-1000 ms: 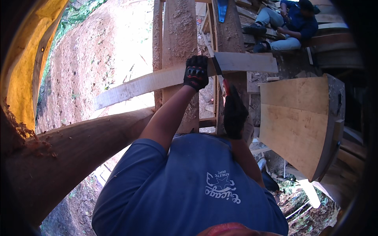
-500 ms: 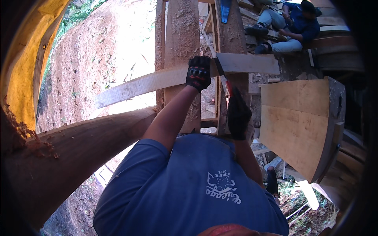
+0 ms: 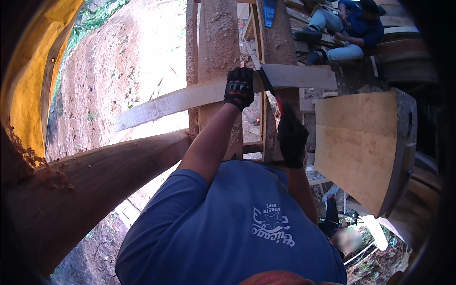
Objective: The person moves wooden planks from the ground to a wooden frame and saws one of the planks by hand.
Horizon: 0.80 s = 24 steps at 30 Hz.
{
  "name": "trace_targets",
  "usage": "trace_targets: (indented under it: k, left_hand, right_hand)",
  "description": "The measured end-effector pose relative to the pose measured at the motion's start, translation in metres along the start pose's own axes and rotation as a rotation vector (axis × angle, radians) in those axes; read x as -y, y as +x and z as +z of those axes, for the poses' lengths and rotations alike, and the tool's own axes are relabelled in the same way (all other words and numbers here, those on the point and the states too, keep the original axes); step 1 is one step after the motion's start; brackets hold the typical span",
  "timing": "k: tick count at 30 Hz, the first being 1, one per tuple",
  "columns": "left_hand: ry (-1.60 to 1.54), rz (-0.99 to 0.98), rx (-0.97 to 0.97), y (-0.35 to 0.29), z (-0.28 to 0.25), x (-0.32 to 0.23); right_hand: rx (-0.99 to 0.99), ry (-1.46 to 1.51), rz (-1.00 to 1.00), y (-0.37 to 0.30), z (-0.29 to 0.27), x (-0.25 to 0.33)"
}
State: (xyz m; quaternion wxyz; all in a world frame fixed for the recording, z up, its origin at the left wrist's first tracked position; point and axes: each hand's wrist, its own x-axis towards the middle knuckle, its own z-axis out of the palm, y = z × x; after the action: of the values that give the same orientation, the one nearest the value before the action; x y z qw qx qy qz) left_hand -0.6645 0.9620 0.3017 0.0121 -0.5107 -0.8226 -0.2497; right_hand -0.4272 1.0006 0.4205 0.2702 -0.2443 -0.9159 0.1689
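Note:
A long, curved pale wooden board [image 3: 166,105] lies crosswise over the workbench planks. My left hand [image 3: 239,88], in a black glove with red trim, is closed on the board's middle and presses it to the bench. Just right of it, a handsaw [image 3: 267,80] crosses the board at a slant, its thin blade pointing away from me. My right hand [image 3: 291,137], also black-gloved, is closed round the saw's red and black handle, below the board. The handle is partly hidden by the fingers.
Sawdust covers the bench planks [image 3: 218,38], with a gap between them. A blue tool [image 3: 270,13] lies at the far end. A large wooden panel [image 3: 356,137] stands at right, a thick log [image 3: 104,161] at left. One person [image 3: 354,28] sits far right; another [image 3: 332,213] is lower right.
My right hand and the saw handle have moved slightly back toward me and to the right. The left hand stays on the board. More of the person at lower right shows.

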Motion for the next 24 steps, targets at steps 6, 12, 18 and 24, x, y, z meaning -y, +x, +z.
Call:
trace_targets:
  k: [6,12,18,24]
  left_hand:
    - [0.057,-0.058,0.053,-0.002,-0.006,-0.006]
    - [-0.007,-0.029,0.039,0.001,-0.008,-0.006]
    - [-0.050,0.009,0.135,0.000,-0.008,0.006]
    - [-0.133,0.011,0.202,0.037,-0.026,-0.027]
  right_hand:
    - [0.111,-0.023,0.230,-0.048,-0.032,0.021]
    - [0.008,0.343,0.627,-0.074,-0.073,0.049]
    - [-0.310,0.789,0.900,-0.093,-0.120,0.035]
    - [-0.435,0.810,0.958,-0.097,-0.158,0.019]
